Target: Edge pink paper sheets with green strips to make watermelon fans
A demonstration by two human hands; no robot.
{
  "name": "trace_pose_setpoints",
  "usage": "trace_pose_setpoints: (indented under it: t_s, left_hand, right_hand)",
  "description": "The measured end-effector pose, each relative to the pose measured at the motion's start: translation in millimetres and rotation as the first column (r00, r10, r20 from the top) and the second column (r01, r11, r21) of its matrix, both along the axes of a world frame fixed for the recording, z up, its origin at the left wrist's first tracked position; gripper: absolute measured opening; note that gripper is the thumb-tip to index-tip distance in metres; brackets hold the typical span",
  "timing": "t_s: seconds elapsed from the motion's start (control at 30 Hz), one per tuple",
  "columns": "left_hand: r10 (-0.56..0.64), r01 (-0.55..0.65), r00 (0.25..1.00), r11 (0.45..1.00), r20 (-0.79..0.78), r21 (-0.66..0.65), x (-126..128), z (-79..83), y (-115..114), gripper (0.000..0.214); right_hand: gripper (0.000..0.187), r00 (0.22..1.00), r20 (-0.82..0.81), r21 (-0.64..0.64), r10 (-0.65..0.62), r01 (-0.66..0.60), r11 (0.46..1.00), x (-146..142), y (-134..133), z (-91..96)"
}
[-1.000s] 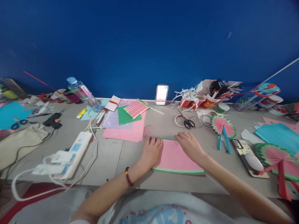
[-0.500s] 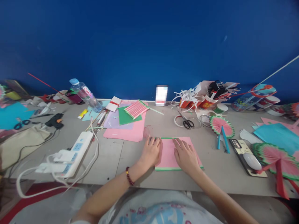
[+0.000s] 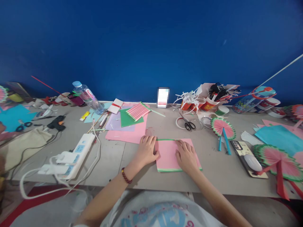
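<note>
**A lightly held sheet could swivel**

Watch the green-edged pink sheet [image 3: 167, 156]: it lies on the tabletop [image 3: 217, 167] right in front of you, between your arms. If your right hand [image 3: 187, 156] presses harder toward one corner, the sheet could well turn askew, since nothing seems to pin its left side firmly. Dragging your palm sideways might also rumple it or leave a stray crease, as the paper looks thin.

Your right fingers are slightly apart, laid over the right part of the sheet and gripping nothing. Your left hand [image 3: 148, 149] rests at the sheet's left edge, its fingers close together and the thumb held away from them, pointing at that edge. Whether the thumb actually touches the paper, I can't tell.
</note>
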State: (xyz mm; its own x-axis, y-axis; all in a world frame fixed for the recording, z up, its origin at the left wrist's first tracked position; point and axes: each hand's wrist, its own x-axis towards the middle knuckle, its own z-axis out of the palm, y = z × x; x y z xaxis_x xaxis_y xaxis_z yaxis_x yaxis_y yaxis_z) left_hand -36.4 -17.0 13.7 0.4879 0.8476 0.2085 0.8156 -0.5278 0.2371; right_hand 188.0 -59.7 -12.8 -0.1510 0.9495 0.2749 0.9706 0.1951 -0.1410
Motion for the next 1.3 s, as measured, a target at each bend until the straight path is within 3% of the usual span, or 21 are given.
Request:
trace_pose_setpoints:
  t_s: [0.27,0.53,0.63,0.7,0.83,0.9,1.0,1.13,1.3]
  left_hand:
    - [-0.288,0.288,0.957,0.957,-0.002,-0.008,5.1,-2.6,6.7,0.061]
    - [-0.219,0.224,0.973,0.971,0.068,-0.078,3.3,-1.1,4.7,0.058]
    - [-0.138,0.148,0.983,0.986,0.121,-0.077,-3.2,2.5,13.4,0.053]
    - [-0.017,0.029,0.985,0.997,0.169,-0.074,-11.2,6.9,29.4,0.044]
    - [0.105,-0.11,0.986,0.993,0.128,0.039,-31.1,15.9,82.1,0.024]
    - [0.185,-0.19,0.981,0.975,0.05,0.117,-40.7,17.3,109.9,0.025]
    - [0.325,-0.319,0.945,0.939,-0.026,0.13,-53.2,14.9,140.3,0.027]
    - [0.412,-0.41,0.91,0.91,-0.047,0.059,-65.1,10.4,156.8,0.023]
    - [0.487,-0.49,0.871,0.869,0.059,0.066,-74.7,9.3,162.7,0.021]
  right_hand:
    - [0.042,0.999,-0.052,0.03,-0.001,0.003,1.0,2.0,0.4,-3.1]
    - [0.052,0.992,-0.124,0.027,-0.031,0.034,0.999,3.0,1.0,-5.0]
    - [0.049,0.992,-0.127,0.037,-0.022,0.027,0.999,3.4,0.9,-5.0]
    - [0.046,0.991,-0.132,0.033,-0.017,0.021,0.999,3.7,0.9,-4.8]
    - [0.041,0.989,-0.15,0.027,-0.015,0.019,0.999,4.5,1.2,-4.9]
    - [0.04,0.986,-0.167,0.029,-0.013,0.019,0.999,5.0,1.5,-5.3]
    - [0.04,0.983,-0.184,0.035,-0.005,0.011,0.999,6.2,1.6,-5.9]
    - [0.039,0.983,-0.183,0.028,-0.003,0.008,1.0,7.6,1.5,-6.7]
    - [0.036,0.983,-0.182,0.022,-0.01,0.014,1.0,8.1,1.7,-7.8]
